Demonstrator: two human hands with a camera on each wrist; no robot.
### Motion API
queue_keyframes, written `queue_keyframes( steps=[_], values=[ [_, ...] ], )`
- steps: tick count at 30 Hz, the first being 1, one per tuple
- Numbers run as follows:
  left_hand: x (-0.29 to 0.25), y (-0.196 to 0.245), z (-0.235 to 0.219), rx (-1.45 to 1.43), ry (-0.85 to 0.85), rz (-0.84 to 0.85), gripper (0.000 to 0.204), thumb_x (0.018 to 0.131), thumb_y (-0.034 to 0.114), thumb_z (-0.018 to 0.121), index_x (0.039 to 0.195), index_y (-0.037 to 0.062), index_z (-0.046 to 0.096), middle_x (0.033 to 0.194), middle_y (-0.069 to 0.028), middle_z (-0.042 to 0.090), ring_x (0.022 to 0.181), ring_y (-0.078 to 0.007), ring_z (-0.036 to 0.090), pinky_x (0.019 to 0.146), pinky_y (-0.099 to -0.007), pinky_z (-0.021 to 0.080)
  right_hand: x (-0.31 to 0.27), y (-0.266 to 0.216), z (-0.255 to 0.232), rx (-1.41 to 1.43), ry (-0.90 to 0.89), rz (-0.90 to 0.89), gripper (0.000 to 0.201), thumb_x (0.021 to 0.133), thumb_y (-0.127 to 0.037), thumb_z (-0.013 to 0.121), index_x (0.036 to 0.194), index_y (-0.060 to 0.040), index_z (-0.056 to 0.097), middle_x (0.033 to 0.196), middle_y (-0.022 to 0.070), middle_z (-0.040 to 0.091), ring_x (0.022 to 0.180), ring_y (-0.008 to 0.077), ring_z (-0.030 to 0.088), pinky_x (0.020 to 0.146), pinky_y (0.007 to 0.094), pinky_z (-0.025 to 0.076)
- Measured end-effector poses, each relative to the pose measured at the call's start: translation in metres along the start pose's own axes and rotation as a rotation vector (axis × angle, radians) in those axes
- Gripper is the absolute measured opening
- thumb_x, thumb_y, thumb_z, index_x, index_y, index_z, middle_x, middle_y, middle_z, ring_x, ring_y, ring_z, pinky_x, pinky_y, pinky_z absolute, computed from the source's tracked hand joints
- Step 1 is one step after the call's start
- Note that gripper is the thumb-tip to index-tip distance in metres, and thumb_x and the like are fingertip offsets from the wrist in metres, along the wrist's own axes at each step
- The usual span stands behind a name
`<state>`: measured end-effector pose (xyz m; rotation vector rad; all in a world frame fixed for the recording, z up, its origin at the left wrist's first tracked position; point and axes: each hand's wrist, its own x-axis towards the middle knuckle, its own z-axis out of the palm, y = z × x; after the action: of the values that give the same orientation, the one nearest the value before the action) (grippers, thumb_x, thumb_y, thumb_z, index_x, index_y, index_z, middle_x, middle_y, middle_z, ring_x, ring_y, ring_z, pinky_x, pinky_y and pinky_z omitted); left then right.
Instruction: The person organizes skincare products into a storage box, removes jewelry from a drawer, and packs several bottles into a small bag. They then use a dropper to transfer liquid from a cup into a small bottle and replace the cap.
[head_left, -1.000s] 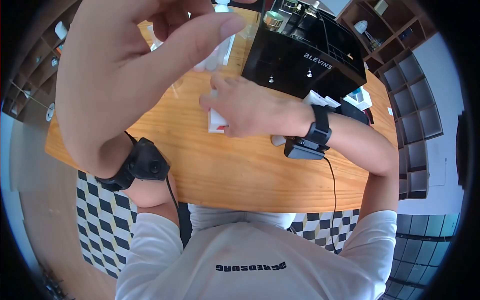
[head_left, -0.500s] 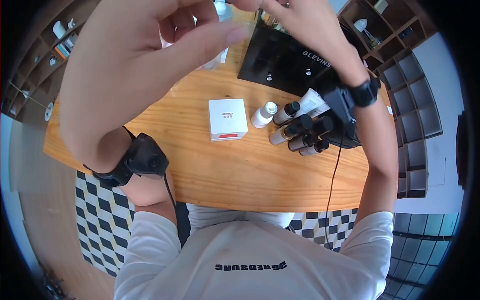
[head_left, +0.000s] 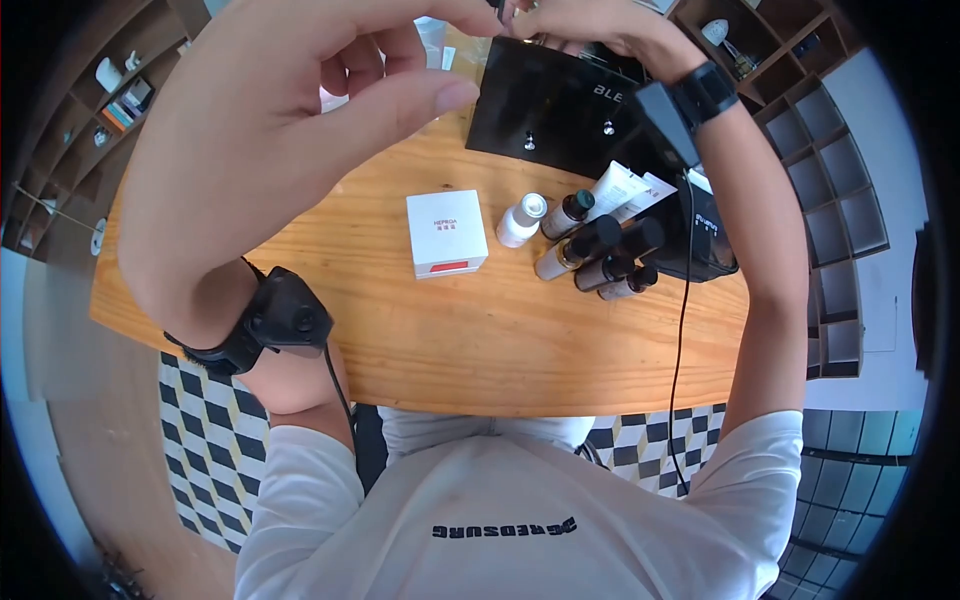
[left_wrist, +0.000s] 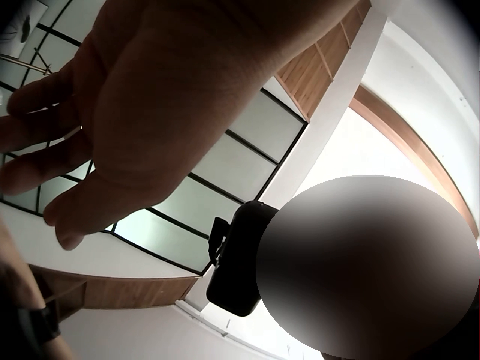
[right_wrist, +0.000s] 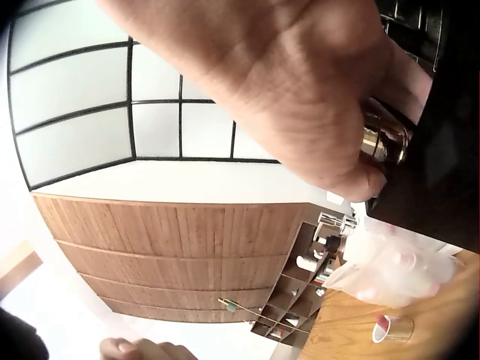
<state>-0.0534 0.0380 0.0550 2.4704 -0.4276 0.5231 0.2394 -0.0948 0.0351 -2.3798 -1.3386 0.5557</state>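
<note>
My right hand (head_left: pixel 605 25) is over the top left of the black cosmetics organizer (head_left: pixel 560 105). In the right wrist view, the thumb and fingers of this hand (right_wrist: pixel 300 97) close around a gold-coloured jar (right_wrist: pixel 384 139) at the organizer's edge. My left hand (head_left: pixel 290 130) is raised close to the head camera, its fingers loosely bent. Nothing lies in that hand (left_wrist: pixel 157 112) in the left wrist view. A white box (head_left: pixel 446 232) with a red patch on its front stands on the wooden table (head_left: pixel 520 350), in front of the organizer.
Right of the box stand a small white bottle (head_left: pixel 520 222) and several dark-capped bottles (head_left: pixel 590 255). White tubes (head_left: pixel 617 188) lean by a black bag (head_left: pixel 705 240). A clear plastic bag (right_wrist: pixel 397 266) and a small cup (right_wrist: pixel 394 328) are on the table's far left side.
My right hand has left the white box, uncovering it and the bottles, and moved up and away to the organizer's top. My left hand has stayed nearly still.
</note>
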Motion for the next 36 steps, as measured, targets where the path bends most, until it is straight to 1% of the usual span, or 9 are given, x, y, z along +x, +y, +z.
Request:
queue_keyframes(
  steps=[7,10,15,19,21,23,27,34,36],
  values=[
    [-0.004,0.004,0.011,-0.002,-0.054,-0.032,0.028,0.093,0.009,0.071,0.120,0.0000,0.069,0.082,-0.0089,0.070,0.073,-0.0189,0.069,0.068,-0.0293,0.054,-0.010,-0.014,0.000,-0.184,0.054,0.039,0.020,0.088,-0.020,0.066,0.095,-0.0017,0.067,0.073,-0.0001,0.062,0.057,0.0094,0.055,0.048,0.0252,0.044],
    [-0.005,0.003,0.014,-0.003,-0.071,-0.044,0.028,0.094,0.009,0.071,0.120,0.0007,0.069,0.082,-0.0077,0.069,0.073,-0.0171,0.067,0.068,-0.0284,0.053,-0.003,0.007,0.000,-0.004,-0.008,-0.019,0.018,0.087,-0.016,0.066,0.096,-0.0008,0.067,0.073,0.0006,0.063,0.057,0.0101,0.055,0.048,0.0254,0.043],
    [-0.015,0.003,0.022,-0.015,-0.081,-0.077,0.028,0.095,0.009,0.070,0.122,0.0020,0.069,0.082,-0.0056,0.067,0.072,-0.0143,0.065,0.067,-0.0268,0.052,-0.028,-0.003,-0.003,0.137,0.366,-0.105,0.014,0.086,-0.008,0.066,0.097,-0.0004,0.067,0.077,0.0025,0.066,0.065,0.0090,0.064,0.055,0.0237,0.051],
    [-0.025,-0.019,0.017,-0.030,-0.077,-0.113,0.029,0.095,0.009,0.069,0.123,0.0030,0.069,0.081,-0.0040,0.065,0.072,-0.0120,0.063,0.067,-0.0256,0.050,-0.073,-0.042,0.004,0.364,0.342,-0.271,0.016,0.089,-0.006,0.066,0.102,0.0033,0.064,0.086,0.0040,0.070,0.072,0.0103,0.067,0.062,0.0239,0.055],
    [-0.016,-0.020,0.022,-0.030,-0.091,-0.116,0.029,0.096,0.009,0.069,0.124,0.0035,0.069,0.081,-0.0032,0.065,0.071,-0.0108,0.062,0.067,-0.0249,0.050,-0.086,-0.054,0.025,0.179,0.182,-0.407,0.014,0.092,-0.006,0.062,0.103,0.0023,0.065,0.088,0.0046,0.070,0.077,0.0117,0.067,0.066,0.0258,0.055],
    [-0.001,-0.023,0.027,-0.027,-0.116,-0.111,0.029,0.096,0.010,0.069,0.124,0.0040,0.069,0.081,-0.0024,0.064,0.071,-0.0096,0.061,0.067,-0.0243,0.049,-0.065,-0.026,0.065,-0.042,0.161,-0.517,0.030,0.085,-0.024,0.072,0.107,-0.0028,0.071,0.079,0.0166,0.072,0.076,0.0334,0.072,0.072,0.0398,0.058],
    [0.002,-0.027,0.026,-0.015,-0.151,-0.094,0.029,0.096,0.010,0.068,0.125,0.0048,0.069,0.081,-0.0012,0.063,0.071,-0.0079,0.059,0.066,-0.0234,0.048,-0.051,-0.018,0.104,-0.377,-0.107,-0.270,0.035,0.081,-0.020,0.072,0.111,-0.0032,0.070,0.088,0.0174,0.075,0.087,0.0348,0.073,0.078,0.0425,0.057],
    [0.005,-0.024,0.027,0.023,-0.167,-0.003,0.035,0.096,0.012,0.069,0.130,0.0074,0.067,0.082,-0.0009,0.063,0.077,-0.0103,0.058,0.075,-0.0270,0.048,-0.030,0.007,0.129,-0.298,-0.227,-0.231,0.026,0.084,-0.015,0.068,0.108,-0.0042,0.073,0.083,0.0156,0.073,0.075,0.0319,0.068,0.071,0.0418,0.053],
    [0.006,-0.023,0.029,0.005,-0.162,-0.010,0.036,0.095,0.012,0.069,0.130,0.0078,0.067,0.083,-0.0009,0.063,0.078,-0.0105,0.058,0.076,-0.0276,0.048,-0.027,0.006,0.132,-0.316,-0.335,-0.225,0.036,0.084,-0.021,0.071,0.116,-0.0032,0.070,0.097,0.0166,0.074,0.094,0.0338,0.070,0.081,0.0439,0.054]
  ],
)
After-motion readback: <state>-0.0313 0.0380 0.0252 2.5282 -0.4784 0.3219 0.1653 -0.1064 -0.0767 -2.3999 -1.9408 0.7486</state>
